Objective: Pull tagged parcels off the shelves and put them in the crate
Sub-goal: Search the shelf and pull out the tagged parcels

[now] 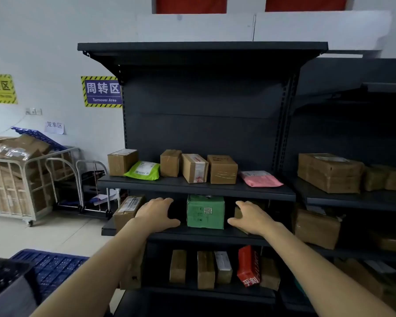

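Note:
A green box (205, 212) with a QR label stands on the middle shelf (206, 235) of a dark metal rack. My left hand (157, 215) hovers just left of it, fingers spread, not touching. My right hand (252, 218) reaches in on the box's right, also with relaxed fingers, a small gap from the box and partly covering a brown box (238, 212) behind it. The blue crate (49, 268) sits low at the left on the floor.
The upper shelf (192, 186) carries several brown boxes, a green mailer (143, 170) and a pink mailer (261, 178). The bottom shelf holds upright brown parcels and a red pack (248, 266). A second rack with boxes stands right. Wire roll cages with cardboard stand left.

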Tool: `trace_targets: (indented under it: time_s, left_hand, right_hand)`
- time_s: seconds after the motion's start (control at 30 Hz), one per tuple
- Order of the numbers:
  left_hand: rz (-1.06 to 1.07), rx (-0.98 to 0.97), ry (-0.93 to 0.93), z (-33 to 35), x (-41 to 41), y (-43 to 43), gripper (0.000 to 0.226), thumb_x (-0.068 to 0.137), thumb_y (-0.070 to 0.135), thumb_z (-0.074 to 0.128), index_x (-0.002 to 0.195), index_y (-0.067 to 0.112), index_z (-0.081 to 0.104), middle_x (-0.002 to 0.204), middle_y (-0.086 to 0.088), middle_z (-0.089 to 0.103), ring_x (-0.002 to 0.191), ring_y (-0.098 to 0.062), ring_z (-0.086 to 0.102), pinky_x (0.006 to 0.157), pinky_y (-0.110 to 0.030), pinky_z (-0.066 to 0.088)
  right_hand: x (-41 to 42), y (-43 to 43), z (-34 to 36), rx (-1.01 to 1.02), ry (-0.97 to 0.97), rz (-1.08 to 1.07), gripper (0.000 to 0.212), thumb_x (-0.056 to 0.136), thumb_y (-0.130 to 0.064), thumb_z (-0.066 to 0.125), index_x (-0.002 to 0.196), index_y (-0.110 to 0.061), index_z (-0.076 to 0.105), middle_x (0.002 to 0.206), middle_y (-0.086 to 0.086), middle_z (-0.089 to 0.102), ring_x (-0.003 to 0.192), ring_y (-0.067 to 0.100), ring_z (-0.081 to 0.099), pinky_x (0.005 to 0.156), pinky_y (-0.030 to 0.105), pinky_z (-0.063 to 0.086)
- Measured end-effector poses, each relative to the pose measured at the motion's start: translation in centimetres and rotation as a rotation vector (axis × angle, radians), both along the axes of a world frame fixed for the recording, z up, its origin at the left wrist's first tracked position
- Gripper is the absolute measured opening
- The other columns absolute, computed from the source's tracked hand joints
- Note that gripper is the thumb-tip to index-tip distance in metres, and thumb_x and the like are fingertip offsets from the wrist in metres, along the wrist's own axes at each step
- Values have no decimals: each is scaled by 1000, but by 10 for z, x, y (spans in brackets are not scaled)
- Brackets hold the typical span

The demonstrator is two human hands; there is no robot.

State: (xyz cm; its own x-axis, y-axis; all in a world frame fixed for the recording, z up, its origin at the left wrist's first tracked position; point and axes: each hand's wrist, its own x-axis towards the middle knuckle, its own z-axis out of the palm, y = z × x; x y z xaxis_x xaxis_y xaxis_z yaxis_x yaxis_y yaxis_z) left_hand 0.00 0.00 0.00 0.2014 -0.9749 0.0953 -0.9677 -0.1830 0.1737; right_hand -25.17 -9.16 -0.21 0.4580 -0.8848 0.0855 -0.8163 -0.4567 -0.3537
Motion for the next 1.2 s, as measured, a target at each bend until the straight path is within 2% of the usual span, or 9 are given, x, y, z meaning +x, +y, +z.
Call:
trace_targets:
  time_s: [0.2, 0.37, 0.43, 0.53, 0.77, 0.87, 0.97, 1.2]
  left_hand:
    - [39, 36, -12, -15, 3, 9, 75, 81, 51, 59, 144, 20, 32, 132, -8, 51, 122, -26, 48, 95, -37, 44]
    - [64, 46, -25, -19, 22, 10, 70, 82, 50, 58, 141, 19, 36, 130, -7, 53, 120, -26, 49, 97, -40, 44]
    - [75, 46, -18, -20, 33, 8, 69, 82, 49, 58, 140, 20, 37, 130, -5, 53, 120, -25, 49, 97, -40, 44]
    - [78, 45, -3, -22, 51, 1, 68, 82, 48, 58, 140, 20, 37, 132, -6, 52, 121, -25, 49, 98, -40, 45]
    - [57, 38, -58, -26, 115, -28, 71, 82, 50, 58, 143, 23, 34, 140, -6, 47, 128, -27, 43, 99, -37, 39]
    - [36, 5, -66, -22, 151, -43, 71, 81, 50, 59, 142, 23, 36, 140, -5, 47, 128, -26, 43, 100, -37, 39]
    - [11, -24, -70, -18, 189, -56, 68, 80, 49, 60, 139, 23, 40, 132, -6, 53, 123, -24, 48, 97, -34, 40]
    - [22, 30, -102, -16, 257, -80, 69, 82, 48, 58, 141, 21, 37, 132, -6, 52, 124, -26, 46, 99, -35, 38]
  right_hand:
    - [17, -6, -13, 9, 39, 48, 65, 83, -47, 57, 136, -14, 39, 134, 8, 47, 120, 23, 49, 94, 34, 44]
    - [41, -10, -27, 19, 9, 94, 64, 83, -45, 57, 137, -15, 39, 131, 4, 49, 115, 19, 50, 80, 25, 39]
    - [52, -14, -30, 23, 8, 101, 67, 83, -46, 57, 139, -16, 36, 134, 3, 47, 117, 19, 49, 83, 26, 42]
    - [73, -21, -31, 28, 22, 115, 73, 84, -45, 58, 144, -14, 29, 139, 5, 43, 124, 20, 45, 97, 31, 42]
    - [144, -42, -30, 0, 73, 129, 72, 86, -46, 54, 145, -16, 26, 150, 6, 32, 135, 22, 35, 105, 35, 37]
    - [184, -54, -25, -11, 78, 123, 71, 86, -46, 55, 144, -16, 28, 147, 8, 35, 133, 24, 36, 104, 39, 38]
    - [225, -65, -19, -38, 92, 126, 70, 85, -47, 54, 143, -17, 29, 144, 8, 37, 131, 25, 38, 101, 40, 40]
    - [293, -82, -8, -62, 92, 116, 66, 86, -46, 53, 142, -19, 31, 144, 6, 38, 131, 24, 37, 102, 41, 39]
